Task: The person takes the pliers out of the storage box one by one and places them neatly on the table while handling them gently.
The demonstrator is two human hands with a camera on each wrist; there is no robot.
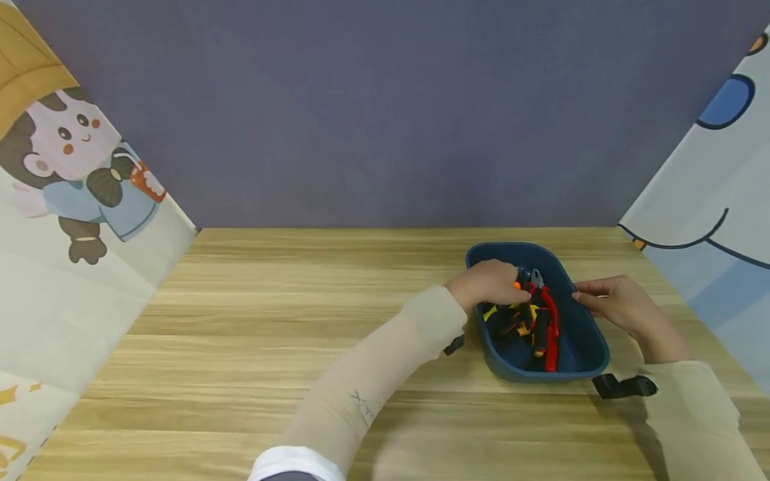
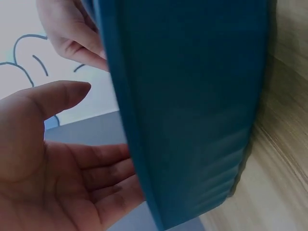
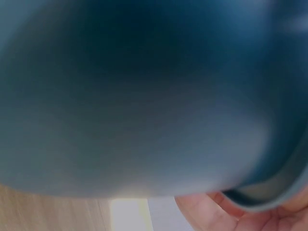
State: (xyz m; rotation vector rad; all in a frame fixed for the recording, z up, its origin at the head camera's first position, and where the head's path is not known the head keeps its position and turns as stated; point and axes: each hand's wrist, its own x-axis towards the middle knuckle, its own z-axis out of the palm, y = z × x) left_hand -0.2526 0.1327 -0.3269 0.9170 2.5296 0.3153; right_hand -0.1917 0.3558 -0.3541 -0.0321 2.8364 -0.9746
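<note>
A dark blue plastic bin [image 1: 580, 337] stands on the table with several hand tools inside. Among them are pliers with red handles [image 1: 551, 324] and a black-and-yellow handle [image 1: 541, 332]. My left hand [image 1: 490, 282] reaches over the bin's left rim, above the tools. In the left wrist view that hand [image 2: 53, 178] has its thumb apart from the fingers, whose tips are hidden behind the rim. At the right side, my right hand [image 1: 622, 306] pinches the rim between thumb and fingers. The bin's wall [image 3: 144, 125] fills most of the right wrist view, blurred.
The bin sits on the right part of a wood-grain table [image 1: 271, 321]. A grey-blue panel [image 1: 385, 120] rises behind the table. Printed side panels flank it, with a cartoon figure [image 1: 78, 160] on the left.
</note>
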